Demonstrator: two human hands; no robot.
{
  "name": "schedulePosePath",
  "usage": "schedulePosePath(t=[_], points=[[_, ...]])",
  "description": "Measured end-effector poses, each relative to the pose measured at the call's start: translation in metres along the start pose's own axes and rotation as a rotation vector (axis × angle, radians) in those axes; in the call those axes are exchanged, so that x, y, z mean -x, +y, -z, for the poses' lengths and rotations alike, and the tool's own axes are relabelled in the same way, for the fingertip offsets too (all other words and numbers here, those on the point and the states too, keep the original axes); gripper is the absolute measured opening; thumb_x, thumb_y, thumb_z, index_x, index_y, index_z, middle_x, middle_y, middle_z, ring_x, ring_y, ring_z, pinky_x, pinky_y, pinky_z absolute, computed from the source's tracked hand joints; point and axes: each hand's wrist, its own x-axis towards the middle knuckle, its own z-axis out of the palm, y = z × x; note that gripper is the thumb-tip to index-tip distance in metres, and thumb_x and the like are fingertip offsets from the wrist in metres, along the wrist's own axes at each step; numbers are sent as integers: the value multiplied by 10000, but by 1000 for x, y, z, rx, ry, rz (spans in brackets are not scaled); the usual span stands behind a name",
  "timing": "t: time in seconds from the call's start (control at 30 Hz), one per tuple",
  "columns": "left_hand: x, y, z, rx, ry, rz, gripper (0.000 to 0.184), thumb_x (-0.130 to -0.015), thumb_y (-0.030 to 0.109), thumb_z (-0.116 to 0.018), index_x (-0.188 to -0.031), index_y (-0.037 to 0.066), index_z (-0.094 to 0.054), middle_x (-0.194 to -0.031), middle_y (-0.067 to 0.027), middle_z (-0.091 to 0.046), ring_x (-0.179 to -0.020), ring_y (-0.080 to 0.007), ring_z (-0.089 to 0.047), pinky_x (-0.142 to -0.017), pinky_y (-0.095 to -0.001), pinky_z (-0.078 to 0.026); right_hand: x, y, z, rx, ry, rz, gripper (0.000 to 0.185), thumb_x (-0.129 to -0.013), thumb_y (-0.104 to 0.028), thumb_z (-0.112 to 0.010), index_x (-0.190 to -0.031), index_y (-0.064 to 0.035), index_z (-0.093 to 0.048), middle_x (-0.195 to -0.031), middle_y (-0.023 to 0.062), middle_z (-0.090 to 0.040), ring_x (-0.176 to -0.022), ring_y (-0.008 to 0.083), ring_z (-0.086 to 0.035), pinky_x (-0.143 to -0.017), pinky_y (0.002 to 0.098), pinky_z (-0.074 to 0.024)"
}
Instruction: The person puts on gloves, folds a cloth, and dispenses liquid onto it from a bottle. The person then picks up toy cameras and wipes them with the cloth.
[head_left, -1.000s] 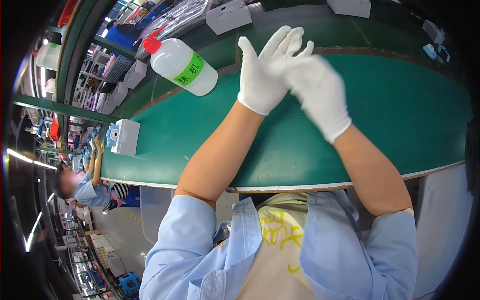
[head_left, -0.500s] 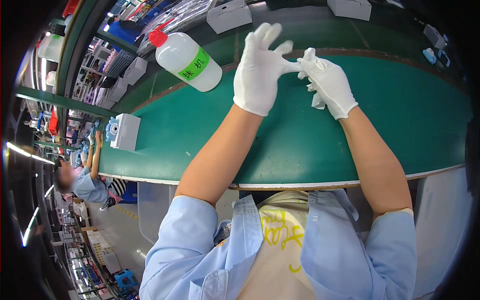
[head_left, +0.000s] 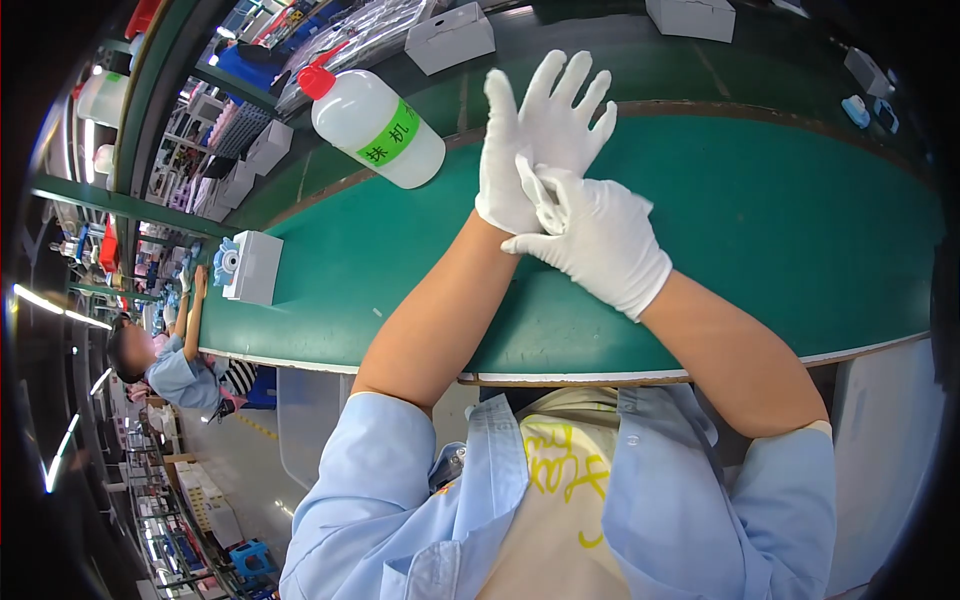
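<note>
Both of my hands wear white gloves above the green work surface (head_left: pixel 400 270). My left hand (head_left: pixel 540 135) is raised with its fingers spread and nothing in them. Against its heel and wrist lies my right hand (head_left: pixel 605 240), its fingers curled on the cloth of the left glove near the cuff. Some folds of white fabric show between the two hands. A white bottle (head_left: pixel 378 130) with a red nozzle and green label lies tilted in view, to the left of my left hand.
A white box (head_left: pixel 255 268) with a blue round part stands at the left. More white boxes (head_left: pixel 450 38) sit on the dark belt (head_left: pixel 620 70) beyond. Small light-blue parts (head_left: pixel 856 111) lie far right. Another person (head_left: pixel 185 375) sits at the left.
My right hand has moved left and down, from pinching a finger of the left glove to the left wrist. The fingers of my left hand have spread upward.
</note>
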Motion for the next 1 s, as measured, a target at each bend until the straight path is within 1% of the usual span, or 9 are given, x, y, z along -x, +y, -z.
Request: schedulePosePath(t=[0.03, 0.33, 0.47, 0.6, 0.7, 0.8, 0.83, 0.93, 1.0], points=[[2, 0, 1, -68, -44, 24, 840, -981, 604, -377, -1540, 53, -80, -1608, -134, -116, -1478, -309, -146, -1206, -426, -169, 0, 1, 2, 75, -12, 56, 430, -813, -356, -721, -1114, -67, -616, -681, 109, -643, -628, 292, -654, -573, 402, -509], [5, -13, 24, -488, -215, 136, 595, -1033, 314, -462, -1521, 83, -212, -1560, -101, -281, -1455, -293, -214, -1179, -399, -228, -2, 19, -5, -289, -92, 362, 257, -862, -232, -708, -772, -35, -567, -617, 85, -571, -529, 225, -601, -542, 343, -498], [11, -17, -3, -375, -78, 328, 649, -1025, 385, -426, -1540, 106, -148, -1603, -131, -165, -1474, -296, -174, -1189, -488, -178, -10, 2, 33, -942, -837, -370, 297, -881, -269, -707, -731, -58, -561, -588, 42, -535, -425, 132, -535, -424, 267, -453], [12, -21, -29, -641, 52, 417, 689, -1034, 387, -399, -1563, 133, -38, -1624, -101, -107, -1487, -267, -143, -1200, -441, -157, -7, 6, 36, -977, -882, -439, 280, -867, -273, -717, -737, -64, -583, -607, 27, -563, -404, 115, -520, -382, 229, -415], [7, -19, -9, -917, 15, 218, 565, -988, 256, -532, -1485, 64, -343, -1537, -128, -348, -1428, -296, -310, -1169, -387, -254, -7, 12, 36, -992, -899, -467, 266, -871, -285, -706, -796, -42, -627, -623, 23, -582, -441, 109, -541, -421, 239, -441], [-1, -22, 28, -1890, -9, -403, 500, -846, 264, -688, -1288, 66, -569, -1394, -191, -492, -1326, -347, -422, -1093, -486, -309, -5, 37, 15, -573, -811, 46, 108, -898, -186, -618, -897, -89, -666, -754, 67, -636, -607, 182, -638, -527, 308, -522], [0, -17, 21, -2237, -35, -428, 527, -820, 292, -703, -1280, 79, -559, -1386, -175, -479, -1327, -361, -398, -1086, -521, -283, -8, 38, 6, -83, -610, 579, 185, -871, -157, -583, -1020, -134, -690, -848, 67, -660, -731, 215, -665, -602, 341, -541], [2, -13, 24, -2656, -205, -337, 563, -825, 411, -654, -1290, 119, -530, -1393, -115, -439, -1371, -358, -317, -1113, -561, -199, -1, 26, -10, 124, -25, 555, 109, -875, -113, -625, -950, -106, -703, -688, 64, -600, -676, 210, -632, -602, 326, -511], [6, -21, 19, -2787, -191, -8, 556, -875, 483, -571, -1323, 157, -532, -1469, -103, -414, -1415, -337, -275, -1143, -521, -178, -1, 18, 3, 224, -45, 317, 148, -832, -206, -684, -946, -115, -711, -714, 83, -631, -753, 224, -645, -645, 338, -517]])
